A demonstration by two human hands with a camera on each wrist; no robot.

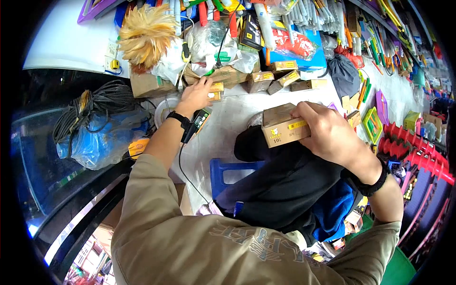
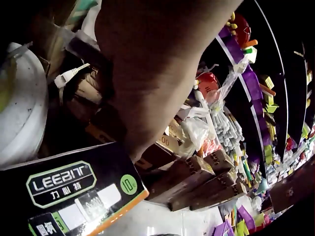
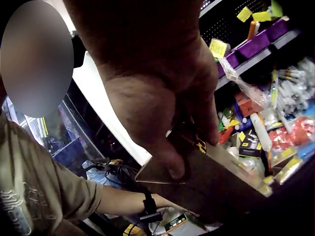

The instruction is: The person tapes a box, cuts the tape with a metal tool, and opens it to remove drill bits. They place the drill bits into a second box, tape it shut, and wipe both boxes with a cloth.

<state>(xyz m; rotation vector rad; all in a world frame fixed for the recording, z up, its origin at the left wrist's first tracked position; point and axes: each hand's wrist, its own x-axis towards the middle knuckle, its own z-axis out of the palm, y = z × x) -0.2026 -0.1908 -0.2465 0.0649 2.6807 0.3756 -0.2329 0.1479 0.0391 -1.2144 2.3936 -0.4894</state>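
My right hand (image 1: 323,126) grips a brown cardboard box (image 1: 280,128) marked with a yellow logo and "10", holding it tilted above the black-trousered leg. In the right wrist view, the thumb presses along one side of the brown box (image 3: 216,182). My left hand (image 1: 195,95) reaches forward to small brown boxes (image 1: 216,87) by the heap, its fingertips right at them. I cannot tell whether those fingers hold one. Beside the left wrist stands a black and white LEEBIT box (image 1: 202,118), its label large in the left wrist view.
Several brown boxes (image 1: 260,81) sit on the white floor. Behind them are bagged goods and a feather duster (image 1: 145,35). A black cable coil (image 1: 95,107) lies at left, a blue stool (image 1: 223,173) below, and red spiral drill bits (image 1: 418,152) at right.
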